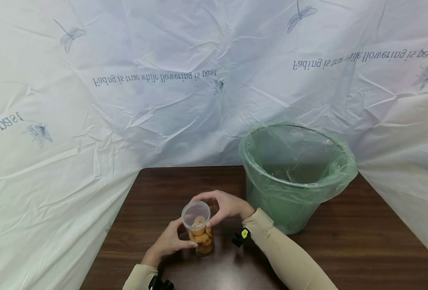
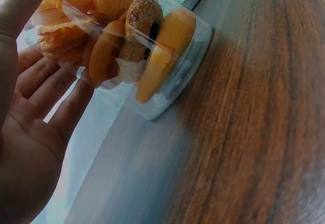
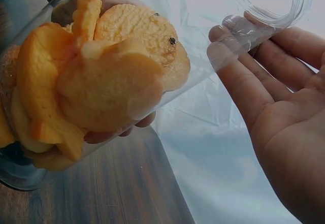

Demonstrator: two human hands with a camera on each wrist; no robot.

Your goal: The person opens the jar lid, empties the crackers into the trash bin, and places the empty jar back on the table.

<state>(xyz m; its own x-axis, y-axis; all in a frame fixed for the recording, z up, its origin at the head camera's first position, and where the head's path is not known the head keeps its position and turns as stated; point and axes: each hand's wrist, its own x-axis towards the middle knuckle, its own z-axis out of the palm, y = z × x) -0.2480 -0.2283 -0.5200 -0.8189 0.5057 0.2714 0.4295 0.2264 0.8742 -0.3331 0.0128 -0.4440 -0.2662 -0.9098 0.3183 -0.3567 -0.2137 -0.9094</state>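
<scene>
A clear cylindrical jar (image 1: 196, 215) stands near the table's middle, tilted slightly, with orange-brown cookies (image 3: 106, 76) in its lower part. My left hand (image 1: 170, 240) grips the jar's side from the left, thumb in front and fingers behind. Around the jar's top, my right hand (image 1: 228, 204) holds the rim from the right, with thumb and fingers spread to opposite sides. Its fingertips touch the clear plastic by the round top in the right wrist view. Whether a separate lid sits there, I cannot tell. In the left wrist view, a ring-shaped cookie (image 2: 139, 31) stands near the jar's base.
A green mesh bin (image 1: 282, 211) with a thin green bag over its rim stands on the right, behind my right forearm. The dark wooden table (image 1: 366, 233) meets a white printed sheet (image 1: 185, 121) at the back and sides.
</scene>
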